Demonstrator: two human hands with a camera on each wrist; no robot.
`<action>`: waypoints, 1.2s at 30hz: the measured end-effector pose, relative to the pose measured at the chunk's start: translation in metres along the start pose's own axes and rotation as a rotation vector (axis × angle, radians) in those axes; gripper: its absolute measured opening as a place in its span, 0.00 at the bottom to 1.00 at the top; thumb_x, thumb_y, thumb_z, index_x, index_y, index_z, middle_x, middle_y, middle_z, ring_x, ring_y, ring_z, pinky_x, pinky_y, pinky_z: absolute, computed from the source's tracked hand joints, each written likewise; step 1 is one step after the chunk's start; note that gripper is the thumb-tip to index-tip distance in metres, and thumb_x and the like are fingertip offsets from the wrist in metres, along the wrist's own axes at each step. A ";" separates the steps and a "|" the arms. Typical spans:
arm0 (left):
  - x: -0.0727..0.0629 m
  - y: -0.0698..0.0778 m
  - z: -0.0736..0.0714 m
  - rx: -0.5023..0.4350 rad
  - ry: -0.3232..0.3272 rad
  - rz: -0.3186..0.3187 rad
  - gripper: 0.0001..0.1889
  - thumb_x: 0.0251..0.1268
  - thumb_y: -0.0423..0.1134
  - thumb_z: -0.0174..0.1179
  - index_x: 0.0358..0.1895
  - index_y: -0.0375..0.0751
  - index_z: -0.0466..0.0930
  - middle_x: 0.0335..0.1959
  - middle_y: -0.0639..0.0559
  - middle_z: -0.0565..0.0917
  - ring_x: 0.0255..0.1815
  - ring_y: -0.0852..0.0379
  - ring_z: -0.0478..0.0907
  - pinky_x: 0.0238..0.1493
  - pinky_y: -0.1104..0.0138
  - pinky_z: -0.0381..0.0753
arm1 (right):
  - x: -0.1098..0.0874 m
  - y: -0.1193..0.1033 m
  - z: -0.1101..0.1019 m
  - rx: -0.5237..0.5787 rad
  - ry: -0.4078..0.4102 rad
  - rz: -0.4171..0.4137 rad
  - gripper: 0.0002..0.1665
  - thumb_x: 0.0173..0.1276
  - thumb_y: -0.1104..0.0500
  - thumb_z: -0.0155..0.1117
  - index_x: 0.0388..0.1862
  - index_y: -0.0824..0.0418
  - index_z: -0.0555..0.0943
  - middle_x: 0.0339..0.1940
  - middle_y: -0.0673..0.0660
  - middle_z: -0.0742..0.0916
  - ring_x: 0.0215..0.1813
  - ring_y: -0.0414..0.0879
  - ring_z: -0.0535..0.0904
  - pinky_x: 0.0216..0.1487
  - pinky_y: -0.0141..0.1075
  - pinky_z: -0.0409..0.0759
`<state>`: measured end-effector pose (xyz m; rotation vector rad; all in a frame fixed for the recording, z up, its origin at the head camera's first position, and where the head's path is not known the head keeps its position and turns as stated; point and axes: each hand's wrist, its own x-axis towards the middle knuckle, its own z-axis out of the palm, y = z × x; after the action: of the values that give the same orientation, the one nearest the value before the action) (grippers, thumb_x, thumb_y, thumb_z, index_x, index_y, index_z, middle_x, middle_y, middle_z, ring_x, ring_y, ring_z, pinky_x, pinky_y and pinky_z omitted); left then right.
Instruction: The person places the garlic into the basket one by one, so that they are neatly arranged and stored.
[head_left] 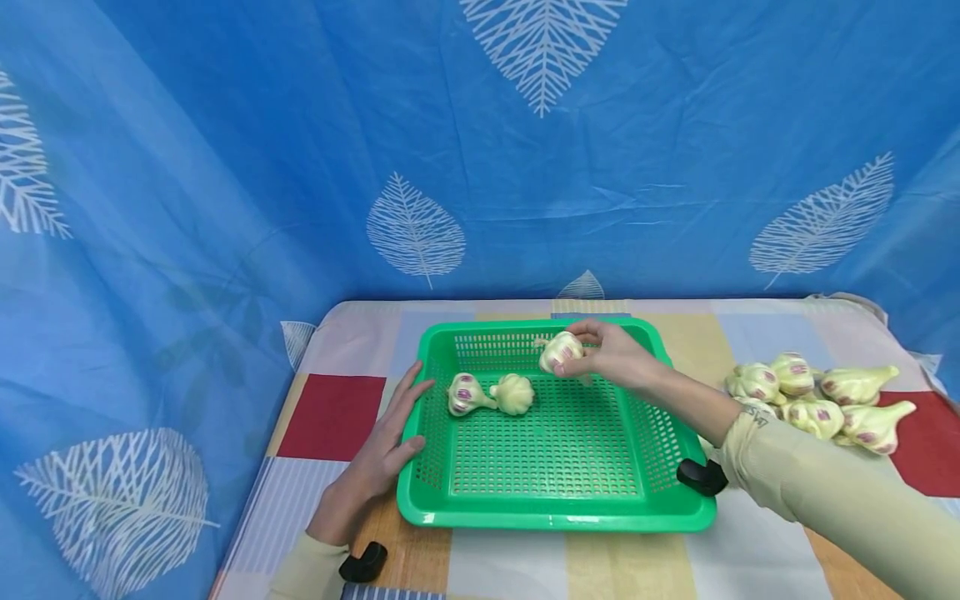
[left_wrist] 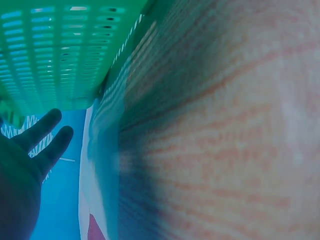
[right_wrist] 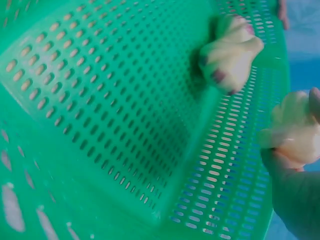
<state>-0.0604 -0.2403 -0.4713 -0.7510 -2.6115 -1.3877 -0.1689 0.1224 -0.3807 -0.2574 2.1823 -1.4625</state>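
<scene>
A green plastic basket with slotted walls sits on the table. Inside it at the left lie two garlic bulbs, a purple-streaked one and a paler one. My right hand reaches over the basket's far side and pinches another garlic bulb between thumb and fingers; the right wrist view shows this held bulb near the slotted wall. My left hand rests at the basket's left rim, fingers straight and spread. In the left wrist view, two of its fingers show below the basket wall.
To the right of the basket, several garlic bulbs lie in a pile on the patchwork-patterned tablecloth, below my right forearm's far side. A blue curtain with white leaf prints hangs behind the table and along the left.
</scene>
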 end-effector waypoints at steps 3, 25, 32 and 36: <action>0.000 -0.001 -0.001 -0.005 0.002 0.008 0.40 0.60 0.38 0.53 0.79 0.39 0.54 0.83 0.50 0.42 0.81 0.46 0.43 0.62 0.39 0.71 | 0.007 0.001 0.007 -0.030 -0.003 0.032 0.46 0.58 0.59 0.78 0.71 0.70 0.65 0.68 0.70 0.73 0.61 0.60 0.76 0.57 0.49 0.77; 0.000 0.000 -0.003 -0.003 0.002 0.016 0.39 0.63 0.42 0.52 0.79 0.40 0.54 0.83 0.49 0.43 0.81 0.46 0.43 0.62 0.37 0.70 | 0.028 0.017 0.039 -0.612 -0.046 -0.077 0.41 0.45 0.62 0.86 0.55 0.70 0.73 0.36 0.59 0.83 0.34 0.50 0.79 0.33 0.39 0.79; -0.002 -0.001 -0.001 0.013 0.007 0.001 0.40 0.63 0.42 0.52 0.79 0.40 0.54 0.83 0.51 0.43 0.81 0.46 0.43 0.61 0.37 0.71 | 0.028 0.020 0.040 -0.641 -0.045 -0.099 0.42 0.43 0.61 0.86 0.55 0.68 0.72 0.35 0.57 0.82 0.33 0.49 0.79 0.32 0.39 0.80; -0.001 0.000 -0.001 0.012 0.005 0.006 0.39 0.63 0.43 0.52 0.79 0.40 0.54 0.83 0.51 0.42 0.81 0.46 0.43 0.61 0.37 0.71 | 0.028 0.021 0.039 -0.642 -0.045 -0.097 0.43 0.42 0.62 0.86 0.55 0.68 0.72 0.34 0.57 0.82 0.32 0.49 0.79 0.32 0.39 0.81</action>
<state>-0.0594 -0.2413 -0.4712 -0.7521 -2.6099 -1.3693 -0.1713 0.0873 -0.4198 -0.6091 2.5696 -0.7439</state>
